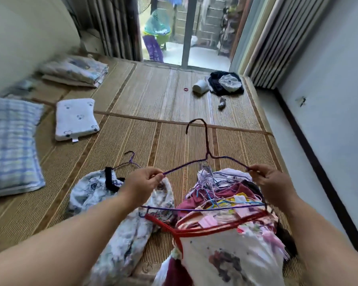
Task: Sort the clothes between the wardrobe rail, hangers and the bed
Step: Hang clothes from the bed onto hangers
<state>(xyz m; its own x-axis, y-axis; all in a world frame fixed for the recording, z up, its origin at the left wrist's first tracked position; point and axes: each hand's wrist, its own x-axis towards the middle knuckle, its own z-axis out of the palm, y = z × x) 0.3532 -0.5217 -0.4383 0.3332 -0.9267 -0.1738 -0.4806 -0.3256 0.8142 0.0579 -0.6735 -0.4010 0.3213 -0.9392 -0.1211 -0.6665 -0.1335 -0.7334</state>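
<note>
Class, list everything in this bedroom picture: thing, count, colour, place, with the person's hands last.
wire hanger: one, purple, held above the pile
clothes pile: one, red, pink, white, near right, hangers tangled in
printed garment: one, white-grey, near left
small pillow: one, white, left of centre
checked pillow: one, blue-white, far left
folded bedding: one stack, pale, back left
dark clothes: one heap, black-grey, back right
woven matting: one spread, tan, under everything
left hand: one, pinching hanger's left end
right hand: one, pinching hanger's right end
</note>
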